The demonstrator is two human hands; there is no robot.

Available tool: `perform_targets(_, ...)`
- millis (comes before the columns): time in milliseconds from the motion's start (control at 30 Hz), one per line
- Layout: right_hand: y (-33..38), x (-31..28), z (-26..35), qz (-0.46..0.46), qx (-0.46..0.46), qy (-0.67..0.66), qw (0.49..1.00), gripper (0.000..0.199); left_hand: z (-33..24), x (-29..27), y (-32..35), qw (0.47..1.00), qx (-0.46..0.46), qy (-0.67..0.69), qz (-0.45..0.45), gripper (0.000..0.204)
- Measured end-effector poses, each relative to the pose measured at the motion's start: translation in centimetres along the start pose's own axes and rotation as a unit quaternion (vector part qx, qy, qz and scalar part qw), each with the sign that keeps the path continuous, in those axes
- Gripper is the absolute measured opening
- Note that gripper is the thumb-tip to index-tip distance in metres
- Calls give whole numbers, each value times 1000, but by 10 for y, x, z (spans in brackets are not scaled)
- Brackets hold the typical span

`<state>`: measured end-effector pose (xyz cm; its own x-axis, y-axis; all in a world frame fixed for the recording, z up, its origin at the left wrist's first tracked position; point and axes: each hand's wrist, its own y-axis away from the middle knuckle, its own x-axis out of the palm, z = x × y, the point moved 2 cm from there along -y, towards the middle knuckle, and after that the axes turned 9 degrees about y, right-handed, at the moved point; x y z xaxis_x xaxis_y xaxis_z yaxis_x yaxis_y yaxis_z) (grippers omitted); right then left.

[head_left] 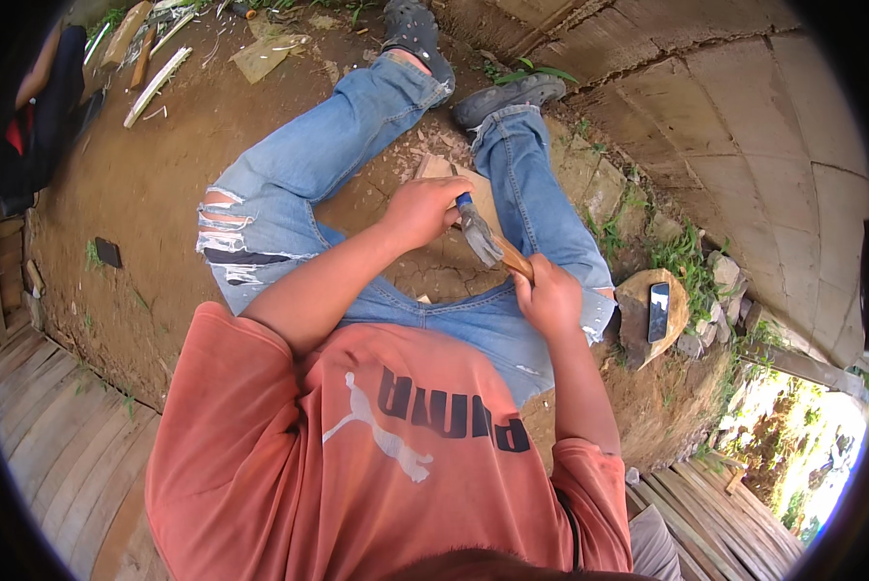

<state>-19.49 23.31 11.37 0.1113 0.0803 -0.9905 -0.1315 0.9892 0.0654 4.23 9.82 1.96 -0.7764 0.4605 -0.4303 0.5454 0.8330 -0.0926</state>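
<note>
Mostly, bare brown ground (144, 261) fills the left and centre of the frame. Lower centre is a coral shirt (289, 465); above it, ripped blue jeans (299, 155) reach toward the top. Between the legs, just above centre, lies a pale wooden board (478, 197). Right of centre, the right hand (550, 300) is wrapped around the wooden handle of a hammer (483, 240), whose grey head points toward the left hand (426, 210), near the middle. Right of the jeans, a phone (658, 312) rests on a stump-like block (634, 315). Smallest, a blue-ended piece (464, 199) seems held in the left hand's curled fingers, though most of it is hidden.
</note>
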Motion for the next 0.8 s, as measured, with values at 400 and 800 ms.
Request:
perform_targets(400,1,0,-5,-26,-49,-22,998,26,-1,-5,-2,999,-35,-17,7,38)
perform_targets(800,-8,-1,6,58,122,23,991,29,16,-2,-5,996,-51,16,-64,39)
